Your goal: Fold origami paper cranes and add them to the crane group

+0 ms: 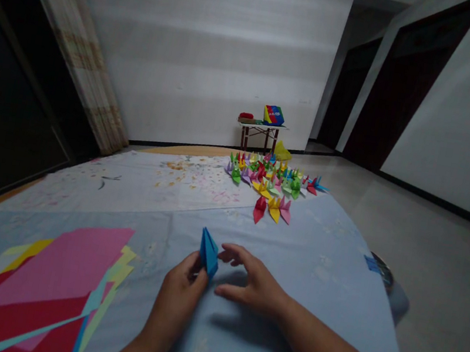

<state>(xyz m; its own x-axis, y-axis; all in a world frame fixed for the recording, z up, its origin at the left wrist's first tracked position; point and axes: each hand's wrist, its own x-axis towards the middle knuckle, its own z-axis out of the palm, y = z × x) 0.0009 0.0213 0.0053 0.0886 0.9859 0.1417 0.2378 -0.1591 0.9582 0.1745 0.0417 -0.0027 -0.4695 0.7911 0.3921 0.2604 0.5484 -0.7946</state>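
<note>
the folded blue paper (pixel 208 253) is just below the middle of the frame, pinched at its lower part between the thumb and fingers of the left hand (pixel 182 284). its long axis is steep, with the narrow tip towards the upper left and the lower end slanting towards the lower right. the right hand (pixel 251 283) holds nothing; its thumb and fingers are spread, facing the paper from the right of the frame. so the paper lies to the left of the right fingertips, which are just beside its right edge; whether one of them touches it, i cannot tell. the left hand is the nearer, already in contact. below and around both hands is pale blue tablecloth (pixel 321 308), with bare cloth above the paper tip and a broad stretch to the right, up to the curved table edge at the right of the frame. at lower left, a stack of coloured paper sheets (pixel 55 266) bounds the room, its ragged right edge apart from the left wrist. towards upper right, a red paper crane (pixel 259 209), a yellow paper crane (pixel 274 209) and a pink paper crane (pixel 285 209) sit in front of a dense crane cluster (pixel 262 171), well apart from the hands.
</note>
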